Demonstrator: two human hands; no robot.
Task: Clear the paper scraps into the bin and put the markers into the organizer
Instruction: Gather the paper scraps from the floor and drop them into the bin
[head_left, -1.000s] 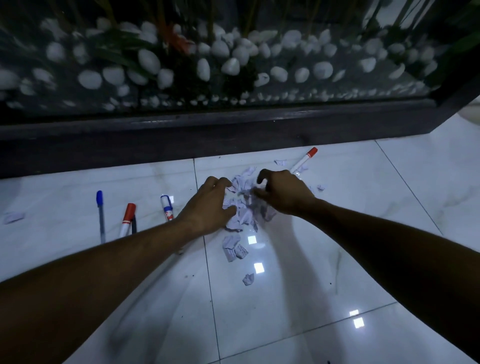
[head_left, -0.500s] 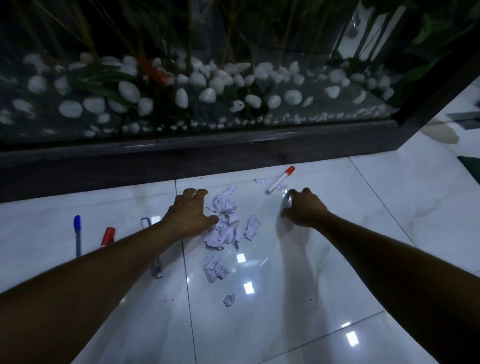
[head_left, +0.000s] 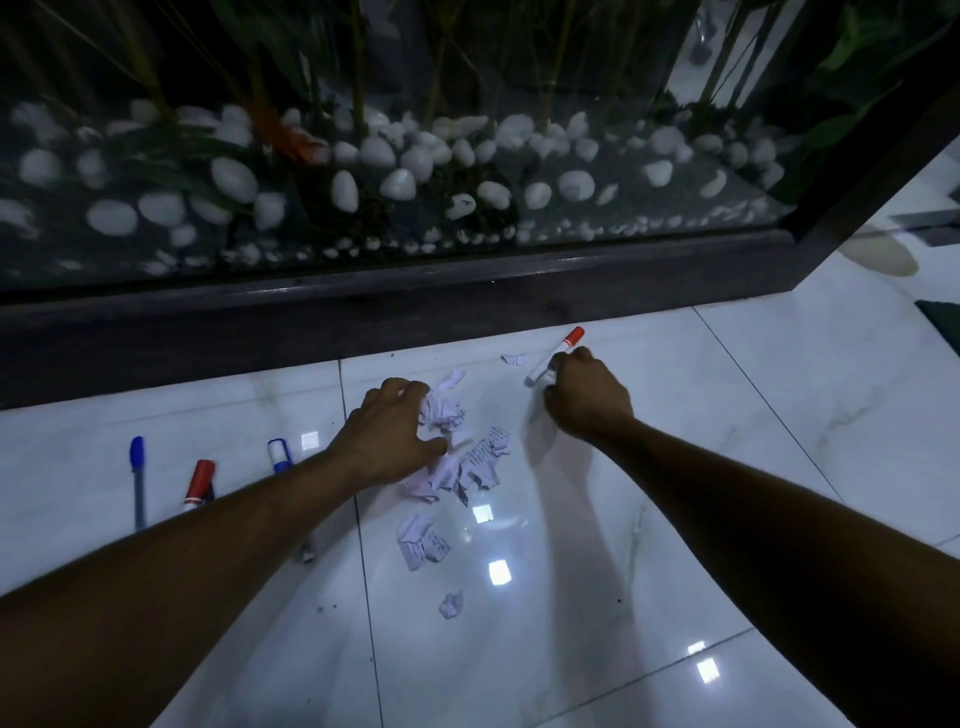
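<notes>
The left hand (head_left: 387, 431) curls over the heap of crumpled, written-on white paper scraps (head_left: 457, 447), fingertips gripping it for gathering. The right hand (head_left: 584, 397) pinches the red-capped white marker (head_left: 556, 356) lying just past its fingertips (probably to lift it).

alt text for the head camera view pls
On a white tiled floor, the left hand gathers paper scraps while the right hand reaches a red-capped marker. More markers lie to the left, before a glass planter of white pebbles.
</notes>
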